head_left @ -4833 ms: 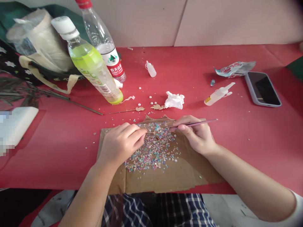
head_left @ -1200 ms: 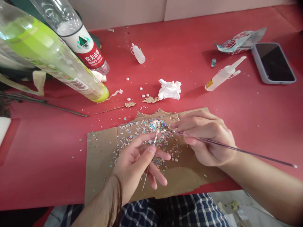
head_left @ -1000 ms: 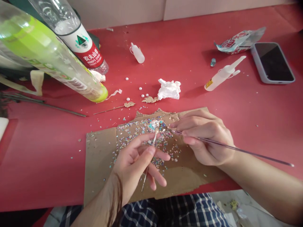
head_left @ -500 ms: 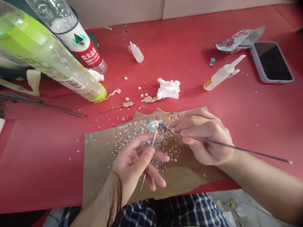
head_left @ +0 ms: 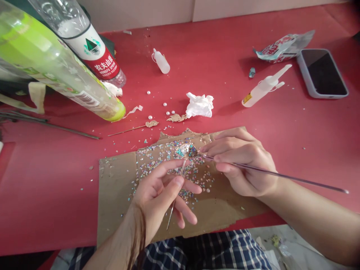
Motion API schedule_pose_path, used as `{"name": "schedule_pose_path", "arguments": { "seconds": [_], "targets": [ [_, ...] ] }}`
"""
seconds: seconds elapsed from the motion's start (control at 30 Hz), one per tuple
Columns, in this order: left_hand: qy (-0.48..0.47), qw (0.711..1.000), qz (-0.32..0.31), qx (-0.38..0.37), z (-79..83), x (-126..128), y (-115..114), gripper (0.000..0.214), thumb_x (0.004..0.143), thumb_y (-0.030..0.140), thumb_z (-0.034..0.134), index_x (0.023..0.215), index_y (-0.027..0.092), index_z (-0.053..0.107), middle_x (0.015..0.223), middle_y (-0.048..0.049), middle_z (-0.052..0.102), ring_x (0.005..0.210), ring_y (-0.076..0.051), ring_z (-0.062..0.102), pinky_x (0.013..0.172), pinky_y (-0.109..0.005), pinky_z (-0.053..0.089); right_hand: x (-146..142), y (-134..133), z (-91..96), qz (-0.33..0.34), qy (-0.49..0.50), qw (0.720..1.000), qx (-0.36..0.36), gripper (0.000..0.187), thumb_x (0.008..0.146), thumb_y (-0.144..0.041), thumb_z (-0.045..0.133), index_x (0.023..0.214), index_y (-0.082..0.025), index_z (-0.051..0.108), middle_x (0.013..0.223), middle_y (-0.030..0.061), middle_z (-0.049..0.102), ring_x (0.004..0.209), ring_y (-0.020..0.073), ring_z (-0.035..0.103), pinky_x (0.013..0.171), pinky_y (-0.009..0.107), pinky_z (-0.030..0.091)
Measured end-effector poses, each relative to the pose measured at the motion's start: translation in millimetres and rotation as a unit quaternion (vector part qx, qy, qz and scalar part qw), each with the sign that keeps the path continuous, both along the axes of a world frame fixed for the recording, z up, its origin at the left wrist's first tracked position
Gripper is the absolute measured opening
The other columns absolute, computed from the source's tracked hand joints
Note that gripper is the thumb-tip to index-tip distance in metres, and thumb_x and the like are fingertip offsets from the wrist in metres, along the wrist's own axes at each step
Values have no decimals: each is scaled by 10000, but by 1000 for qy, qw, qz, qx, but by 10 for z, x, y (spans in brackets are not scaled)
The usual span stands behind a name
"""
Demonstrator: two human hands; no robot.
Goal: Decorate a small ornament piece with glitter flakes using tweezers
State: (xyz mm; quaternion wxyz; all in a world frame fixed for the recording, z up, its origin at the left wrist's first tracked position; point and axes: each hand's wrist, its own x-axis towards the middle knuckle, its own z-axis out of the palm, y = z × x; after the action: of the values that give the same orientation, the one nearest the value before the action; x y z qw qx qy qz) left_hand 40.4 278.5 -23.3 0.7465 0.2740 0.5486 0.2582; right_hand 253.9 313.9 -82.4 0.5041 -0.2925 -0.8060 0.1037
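My left hand (head_left: 161, 195) pinches the thin stem of a gold hairpin (head_left: 182, 162) whose fan-shaped head is partly covered with coloured chips. My right hand (head_left: 244, 161) grips long thin tweezers (head_left: 270, 173), and their tip touches the hairpin's head. Both hands hover over a sheet of brown cardboard (head_left: 118, 195) scattered with several small iridescent chips (head_left: 157, 157).
On the red table (head_left: 56, 187): a green drink bottle (head_left: 56, 71), a water bottle (head_left: 90, 45), a crumpled tissue (head_left: 199, 105), two small glue bottles (head_left: 263, 88) (head_left: 161, 62), loose pearls (head_left: 168, 111), another gold pin (head_left: 135, 128), a phone (head_left: 322, 73), a torn wrapper (head_left: 284, 43).
Since 4.8 s ago my left hand has turned palm-up and raised the hairpin upright; the view came closer. Over the last second both hands have barely moved.
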Motion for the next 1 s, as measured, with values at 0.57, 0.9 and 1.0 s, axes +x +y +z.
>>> {"name": "schedule_pose_path", "arguments": {
  "seconds": [0.57,0.9,1.0],
  "targets": [
    [-5,1000,23,12,6,37,-26,187,1025,235,596,1202,226,656,783,46,767,473,-56,681,453,-100,498,3,3,-43,9,83,995,-56,82,1041,-228,575,961,-241,563,770,0,756,701,193,761,720,417,565],
    [-6,1000,7,13,-31,5,-19,229,1006,284,639,1228,227,646,807,38,770,483,-69,688,459,-118,509,-17,-11,-61,12,73,995,-66,141,1049,-263,585,911,-237,575,753,-7,737,691,189,745,743,418,574],
    [-5,1000,8,11,-29,11,-19,230,1006,291,645,1226,227,637,800,41,768,481,-68,687,459,-117,507,-22,2,-77,19,79,995,-61,137,1030,-261,615,898,-235,592,745,0,738,671,186,733,726,407,579]
  ]
}}
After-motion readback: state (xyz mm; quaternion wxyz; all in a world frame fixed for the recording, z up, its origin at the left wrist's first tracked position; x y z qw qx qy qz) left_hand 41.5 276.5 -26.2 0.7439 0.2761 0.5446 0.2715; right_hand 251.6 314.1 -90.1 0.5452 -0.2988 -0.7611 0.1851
